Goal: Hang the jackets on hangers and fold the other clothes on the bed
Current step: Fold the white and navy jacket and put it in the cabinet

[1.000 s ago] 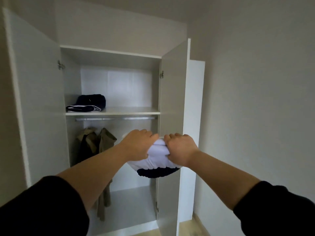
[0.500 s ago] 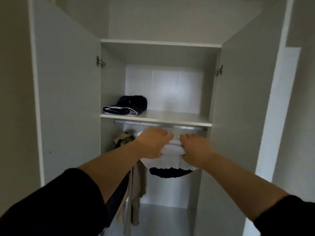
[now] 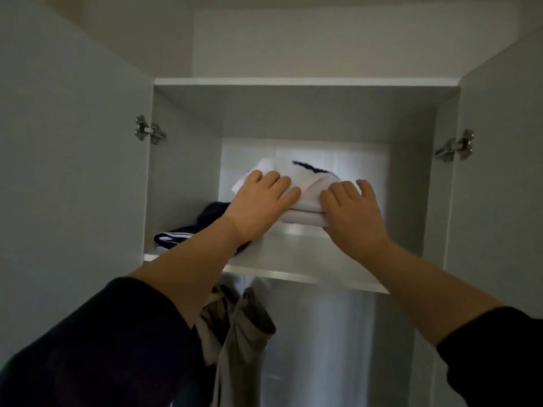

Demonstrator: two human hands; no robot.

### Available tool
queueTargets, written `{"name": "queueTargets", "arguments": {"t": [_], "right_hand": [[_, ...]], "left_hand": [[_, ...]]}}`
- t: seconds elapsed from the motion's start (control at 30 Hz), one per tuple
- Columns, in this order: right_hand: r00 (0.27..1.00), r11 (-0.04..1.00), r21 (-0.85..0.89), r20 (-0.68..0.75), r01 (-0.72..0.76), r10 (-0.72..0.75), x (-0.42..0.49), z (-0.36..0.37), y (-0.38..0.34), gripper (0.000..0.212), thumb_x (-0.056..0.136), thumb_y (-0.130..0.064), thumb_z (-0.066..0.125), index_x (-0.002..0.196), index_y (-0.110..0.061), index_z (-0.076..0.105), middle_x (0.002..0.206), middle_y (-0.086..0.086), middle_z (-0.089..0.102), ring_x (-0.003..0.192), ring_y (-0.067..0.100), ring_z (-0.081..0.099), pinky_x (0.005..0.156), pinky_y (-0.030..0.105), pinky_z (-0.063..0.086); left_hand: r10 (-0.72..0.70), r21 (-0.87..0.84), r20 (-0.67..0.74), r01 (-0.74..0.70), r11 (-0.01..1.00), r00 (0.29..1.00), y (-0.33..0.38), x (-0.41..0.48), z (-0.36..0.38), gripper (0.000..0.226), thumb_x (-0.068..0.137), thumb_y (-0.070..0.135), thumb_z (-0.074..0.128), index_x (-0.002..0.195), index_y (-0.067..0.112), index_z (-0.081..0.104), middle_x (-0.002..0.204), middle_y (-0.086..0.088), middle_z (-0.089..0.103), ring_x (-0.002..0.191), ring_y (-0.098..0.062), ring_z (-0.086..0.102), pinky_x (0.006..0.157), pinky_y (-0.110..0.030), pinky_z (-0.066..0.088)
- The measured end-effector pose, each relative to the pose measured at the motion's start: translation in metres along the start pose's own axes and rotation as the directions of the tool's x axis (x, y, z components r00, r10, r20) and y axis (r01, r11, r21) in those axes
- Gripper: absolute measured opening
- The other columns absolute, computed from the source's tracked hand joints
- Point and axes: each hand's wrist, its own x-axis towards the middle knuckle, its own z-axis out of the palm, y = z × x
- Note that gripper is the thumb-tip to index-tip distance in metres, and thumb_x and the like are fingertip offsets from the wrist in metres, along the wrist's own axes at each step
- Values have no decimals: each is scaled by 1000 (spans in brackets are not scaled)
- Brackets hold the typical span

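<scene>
Folded white garment (image 3: pixel 305 183) on shelf (image 3: pixel 293 259), centre frame, long axis left-right; left hand (image 3: pixel 261 198), right hand (image 3: pixel 349 207) press flat-fingered atop it, equally near; dark garment (image 3: pixel 188 233) alongside, left.

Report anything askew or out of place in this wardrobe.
Nothing spilled or damaged. Only the dark navy white-striped garment looks untidy: it lies bunched at the left front of the white shelf, unlike the folded white garment under the left hand and right hand.

Single view, head-worn, wide-angle. Faces forward into open wardrobe (image 3: pixel 293 113), about level with upper shelf (image 3: pixel 308 257). Near: doors (image 3: pixel 73 171) fill both side edges of frame.
</scene>
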Motion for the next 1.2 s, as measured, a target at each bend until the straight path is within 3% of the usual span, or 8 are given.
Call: {"name": "queueTargets", "arguments": {"t": [0.1,0.23,0.37,0.53,0.7,0.9,1.03,1.2], "right_hand": [[998,999,-1,-54,32,-32,-18,66,6,29,63,-10,69,87,-8,54,82,11,57,77,29,47,77,42,36],[898,980,179,412,90,-158,-64,163,-24,49,36,-16,84,77,-13,60,73,7,59,65,27,58,52,32,42],[815,963,269,559,-7,-150,-63,232,-33,38,75,-21,68,110,-13,54,109,8,56,102,28,55,74,35,40],[920,951,304,355,54,-166,-4,289,-25,61,28,-24,89,80,-12,59,64,4,55,52,22,54,46,23,24],[993,976,204,68,79,-94,81,307,-43,47,43,-8,80,85,-6,58,70,13,58,60,31,57,49,28,39],[986,967,216,62,135,-152,142,312,-131,51,40,-24,84,87,-20,67,75,0,62,64,18,59,48,26,31],[961,928,368,230,59,-153,135,310,-202,39,59,-22,81,95,-21,65,88,2,65,76,20,62,52,28,37],[848,860,510,466,-25,-252,124,319,-248,49,87,-8,58,133,-12,42,130,11,48,115,29,50,74,34,38]], "left_hand": [[-7,-5,-100,7,1000,995,10,-9,70,38,70,-1,59,103,12,46,94,-11,61,78,-29,56,65,-38,40],[172,-83,168,-160,984,971,49,-48,169,55,58,9,75,104,14,44,90,-9,58,77,-27,55,63,-35,42],[205,-173,302,-158,972,931,41,-55,229,68,41,19,84,101,16,51,90,-6,59,78,-24,57,61,-31,45],[185,-147,283,-148,978,941,-21,-29,272,58,52,22,77,98,15,42,87,-9,56,74,-27,53,57,-29,30],[64,93,125,-75,993,990,-103,-20,267,34,80,15,54,112,10,46,90,-15,60,77,-32,56,60,-37,43],[-63,369,164,-2,929,984,-173,-83,253,30,80,4,44,107,4,59,94,-16,63,76,-31,58,61,-37,41],[-127,317,458,-28,948,880,-168,-146,261,24,70,9,42,80,8,64,83,-14,64,68,-31,60,57,-36,45],[-314,217,711,227,949,630,-162,-206,280,39,64,3,76,101,1,65,92,-20,63,71,-38,64,54,-41,50]]}}
